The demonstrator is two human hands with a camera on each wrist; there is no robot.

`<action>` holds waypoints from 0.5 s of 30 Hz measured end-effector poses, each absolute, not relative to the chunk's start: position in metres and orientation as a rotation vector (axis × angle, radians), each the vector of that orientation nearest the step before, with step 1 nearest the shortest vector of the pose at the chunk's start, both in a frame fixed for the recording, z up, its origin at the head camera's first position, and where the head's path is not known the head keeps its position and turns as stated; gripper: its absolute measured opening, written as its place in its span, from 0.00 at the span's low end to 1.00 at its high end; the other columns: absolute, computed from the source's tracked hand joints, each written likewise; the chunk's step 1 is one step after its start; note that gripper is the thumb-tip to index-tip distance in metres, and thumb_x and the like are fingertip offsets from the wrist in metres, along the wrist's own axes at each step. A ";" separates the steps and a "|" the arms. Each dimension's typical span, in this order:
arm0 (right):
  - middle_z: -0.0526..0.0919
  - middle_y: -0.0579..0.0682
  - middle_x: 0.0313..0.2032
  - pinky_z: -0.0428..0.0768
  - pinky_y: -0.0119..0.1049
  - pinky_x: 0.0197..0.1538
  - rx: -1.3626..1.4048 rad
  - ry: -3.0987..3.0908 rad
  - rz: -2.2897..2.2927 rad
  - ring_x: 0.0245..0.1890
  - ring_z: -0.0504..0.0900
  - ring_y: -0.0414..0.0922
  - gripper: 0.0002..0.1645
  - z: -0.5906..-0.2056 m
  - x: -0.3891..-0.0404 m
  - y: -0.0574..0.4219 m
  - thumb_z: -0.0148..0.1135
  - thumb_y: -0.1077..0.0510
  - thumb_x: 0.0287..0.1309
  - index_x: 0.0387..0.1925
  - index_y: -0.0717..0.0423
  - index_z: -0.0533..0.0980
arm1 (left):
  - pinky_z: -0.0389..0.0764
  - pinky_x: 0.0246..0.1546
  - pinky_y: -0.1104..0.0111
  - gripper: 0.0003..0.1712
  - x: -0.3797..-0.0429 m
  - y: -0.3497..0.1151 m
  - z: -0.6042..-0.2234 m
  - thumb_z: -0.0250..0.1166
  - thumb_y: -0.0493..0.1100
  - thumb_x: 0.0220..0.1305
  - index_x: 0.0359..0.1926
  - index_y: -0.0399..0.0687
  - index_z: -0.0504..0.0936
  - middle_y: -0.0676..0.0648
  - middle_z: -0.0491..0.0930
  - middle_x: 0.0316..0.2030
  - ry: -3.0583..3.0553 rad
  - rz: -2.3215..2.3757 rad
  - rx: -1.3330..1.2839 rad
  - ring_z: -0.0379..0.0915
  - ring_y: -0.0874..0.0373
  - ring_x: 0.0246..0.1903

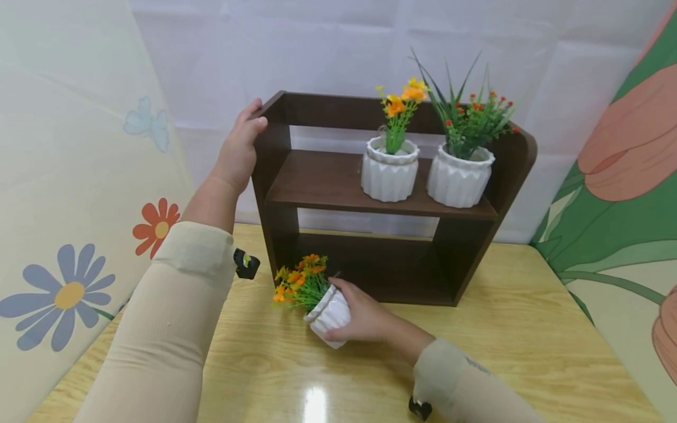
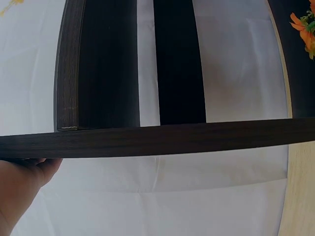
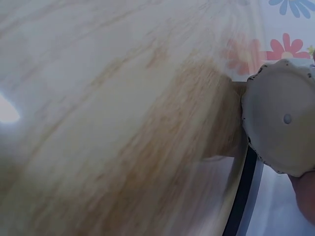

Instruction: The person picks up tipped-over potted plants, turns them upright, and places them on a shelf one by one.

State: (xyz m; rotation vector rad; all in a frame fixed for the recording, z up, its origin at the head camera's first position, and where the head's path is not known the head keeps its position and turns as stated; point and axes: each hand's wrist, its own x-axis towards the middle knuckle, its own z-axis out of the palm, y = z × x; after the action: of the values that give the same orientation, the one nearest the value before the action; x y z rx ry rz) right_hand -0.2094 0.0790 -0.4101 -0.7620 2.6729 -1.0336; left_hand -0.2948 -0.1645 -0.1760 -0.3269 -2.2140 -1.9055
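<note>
My right hand (image 1: 365, 314) grips a white fluted flowerpot (image 1: 330, 314) with orange artificial flowers (image 1: 301, 282), tilted so the blooms lean left. It hovers in front of the lower left of a dark brown two-tier shelf (image 1: 328, 179). In the right wrist view the pot's round underside (image 3: 275, 123) shows a small hole at its centre. My left hand (image 1: 238, 147) rests against the outer face of the shelf's left side panel (image 2: 172, 140), near the top. In the left wrist view, its fingers are partly hidden by that panel.
On the upper tier stand a white pot with orange flowers (image 1: 390, 173) and a white pot with grass and red buds (image 1: 460, 179). The shelf stands on a light wooden table (image 1: 529, 329) before a white cloth backdrop (image 1: 328, 47). Floral panels flank both sides.
</note>
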 end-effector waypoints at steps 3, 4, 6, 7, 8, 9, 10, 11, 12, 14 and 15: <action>0.64 0.55 0.69 0.74 0.48 0.58 -0.757 2.649 -1.074 0.58 0.72 0.48 0.65 -0.411 -0.208 0.082 0.79 0.41 0.38 0.75 0.45 0.52 | 0.58 0.65 0.65 0.33 -0.295 -0.164 -0.176 0.36 0.54 0.73 0.77 0.66 0.46 0.51 0.49 0.76 -2.210 -1.909 -0.331 0.56 0.55 0.65; 0.64 0.55 0.69 0.74 0.49 0.58 -0.753 2.639 -1.090 0.58 0.72 0.49 0.66 -0.411 -0.207 0.083 0.79 0.42 0.38 0.75 0.45 0.52 | 0.58 0.65 0.65 0.33 -0.295 -0.164 -0.176 0.36 0.54 0.73 0.77 0.66 0.46 0.51 0.49 0.76 -2.210 -1.910 -0.332 0.57 0.55 0.64; 0.65 0.55 0.68 0.73 0.49 0.58 -0.755 2.634 -1.112 0.58 0.72 0.49 0.66 -0.411 -0.206 0.084 0.80 0.43 0.37 0.75 0.45 0.53 | 0.58 0.64 0.66 0.33 -0.295 -0.164 -0.176 0.36 0.54 0.73 0.77 0.66 0.46 0.51 0.50 0.76 -2.214 -1.907 -0.330 0.57 0.55 0.64; 0.66 0.55 0.68 0.73 0.49 0.58 -0.752 2.625 -1.130 0.58 0.73 0.49 0.66 -0.411 -0.206 0.085 0.80 0.43 0.36 0.75 0.45 0.53 | 0.58 0.64 0.66 0.33 -0.295 -0.164 -0.176 0.36 0.54 0.73 0.77 0.66 0.46 0.51 0.49 0.76 -2.212 -1.907 -0.331 0.57 0.55 0.64; 0.66 0.55 0.68 0.74 0.49 0.58 -0.753 2.620 -1.145 0.57 0.73 0.49 0.66 -0.412 -0.205 0.086 0.80 0.43 0.36 0.75 0.45 0.53 | 0.58 0.65 0.65 0.33 -0.295 -0.164 -0.176 0.36 0.54 0.73 0.77 0.66 0.46 0.51 0.49 0.76 -2.214 -1.903 -0.330 0.57 0.55 0.64; 0.66 0.55 0.67 0.74 0.49 0.58 -0.751 2.614 -1.159 0.57 0.73 0.49 0.66 -0.412 -0.205 0.087 0.80 0.43 0.36 0.75 0.45 0.53 | 0.58 0.65 0.65 0.33 -0.295 -0.164 -0.176 0.36 0.55 0.73 0.77 0.66 0.46 0.51 0.49 0.76 -2.218 -1.897 -0.328 0.56 0.55 0.65; 0.66 0.54 0.67 0.74 0.48 0.58 -0.743 2.608 -1.173 0.57 0.73 0.49 0.67 -0.412 -0.204 0.088 0.81 0.43 0.35 0.75 0.45 0.53 | 0.58 0.65 0.65 0.33 -0.294 -0.164 -0.176 0.36 0.55 0.73 0.77 0.66 0.46 0.51 0.49 0.76 -2.223 -1.891 -0.325 0.56 0.55 0.65; 0.66 0.54 0.67 0.74 0.48 0.57 -0.740 2.601 -1.186 0.57 0.73 0.48 0.67 -0.413 -0.204 0.089 0.81 0.43 0.35 0.75 0.45 0.53 | 0.58 0.65 0.65 0.33 -0.294 -0.164 -0.176 0.36 0.55 0.73 0.77 0.67 0.46 0.51 0.49 0.76 -2.223 -1.889 -0.323 0.56 0.55 0.65; 0.66 0.54 0.67 0.74 0.48 0.57 -0.734 2.594 -1.198 0.57 0.73 0.48 0.67 -0.414 -0.203 0.090 0.81 0.44 0.35 0.75 0.45 0.52 | 0.58 0.65 0.65 0.33 -0.294 -0.164 -0.176 0.36 0.55 0.73 0.77 0.67 0.46 0.51 0.49 0.76 -2.223 -1.890 -0.323 0.56 0.55 0.65; 0.66 0.54 0.67 0.74 0.48 0.56 -0.726 2.581 -1.223 0.56 0.73 0.49 0.68 -0.414 -0.202 0.092 0.81 0.44 0.35 0.75 0.46 0.52 | 0.58 0.65 0.65 0.33 -0.294 -0.164 -0.175 0.36 0.55 0.73 0.77 0.67 0.46 0.52 0.49 0.76 -2.225 -1.887 -0.319 0.56 0.55 0.66; 0.66 0.55 0.67 0.74 0.48 0.56 -0.723 2.574 -1.234 0.56 0.73 0.49 0.68 -0.415 -0.201 0.093 0.82 0.44 0.35 0.75 0.46 0.51 | 0.58 0.66 0.65 0.33 -0.294 -0.164 -0.175 0.36 0.55 0.73 0.77 0.67 0.46 0.52 0.49 0.76 -2.225 -1.888 -0.318 0.56 0.55 0.66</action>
State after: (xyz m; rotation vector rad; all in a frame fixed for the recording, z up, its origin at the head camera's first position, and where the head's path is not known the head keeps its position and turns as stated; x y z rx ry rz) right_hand -0.2011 0.0928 -0.4150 -0.7225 2.5739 -1.2338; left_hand -0.2941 -0.1642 -0.1755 -0.3181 -2.2254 -1.8882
